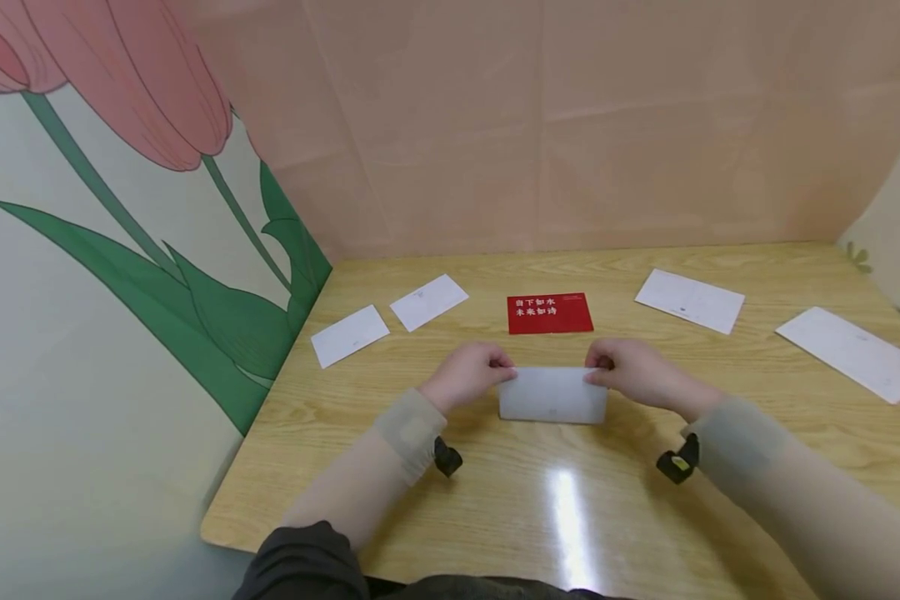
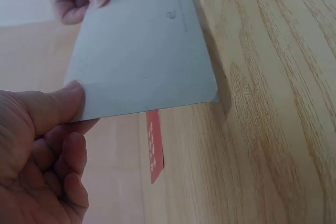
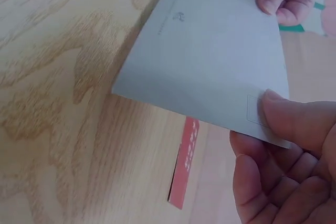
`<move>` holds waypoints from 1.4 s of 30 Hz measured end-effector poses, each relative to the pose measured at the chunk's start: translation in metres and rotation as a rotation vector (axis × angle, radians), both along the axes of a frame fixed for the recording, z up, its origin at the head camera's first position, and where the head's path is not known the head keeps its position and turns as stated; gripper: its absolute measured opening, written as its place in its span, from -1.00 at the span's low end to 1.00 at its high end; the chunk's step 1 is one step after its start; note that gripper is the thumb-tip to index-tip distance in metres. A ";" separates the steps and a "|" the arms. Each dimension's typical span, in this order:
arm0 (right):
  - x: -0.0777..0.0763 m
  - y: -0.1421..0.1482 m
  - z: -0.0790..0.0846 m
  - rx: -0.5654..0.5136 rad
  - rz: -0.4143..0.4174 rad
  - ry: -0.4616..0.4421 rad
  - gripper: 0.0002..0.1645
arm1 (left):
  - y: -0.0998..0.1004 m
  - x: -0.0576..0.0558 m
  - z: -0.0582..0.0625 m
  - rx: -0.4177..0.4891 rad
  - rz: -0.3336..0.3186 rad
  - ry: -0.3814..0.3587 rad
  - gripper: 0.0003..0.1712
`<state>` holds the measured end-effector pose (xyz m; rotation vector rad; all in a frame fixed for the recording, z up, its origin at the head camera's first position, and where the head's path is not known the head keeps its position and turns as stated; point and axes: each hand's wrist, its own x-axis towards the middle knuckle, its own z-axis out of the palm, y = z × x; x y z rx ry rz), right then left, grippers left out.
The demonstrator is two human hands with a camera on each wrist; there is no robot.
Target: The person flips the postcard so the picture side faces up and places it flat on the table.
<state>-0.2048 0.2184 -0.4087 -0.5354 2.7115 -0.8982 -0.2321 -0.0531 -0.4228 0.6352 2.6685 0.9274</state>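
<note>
With thumbs and fingers pinched closed, the left hand [image 1: 468, 375] and right hand [image 1: 633, 371] gripped the white card [image 1: 551, 396] between them (beyond lay a red card [image 1: 550, 313]), and uneven pulling risked creasing it.

Head view high, fwd/down; L/R wrist views close, same card [image 1: 552, 396].

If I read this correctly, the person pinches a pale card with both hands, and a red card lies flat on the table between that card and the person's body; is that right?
Not quite: the head view shows the red card flat on the table on the far side of the pale card. The left hand and right hand do pinch the pale card.
</note>
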 end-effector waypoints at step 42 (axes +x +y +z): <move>0.025 -0.007 -0.019 0.152 0.134 0.044 -0.98 | 0.003 0.023 -0.011 -0.291 -0.355 0.179 -0.90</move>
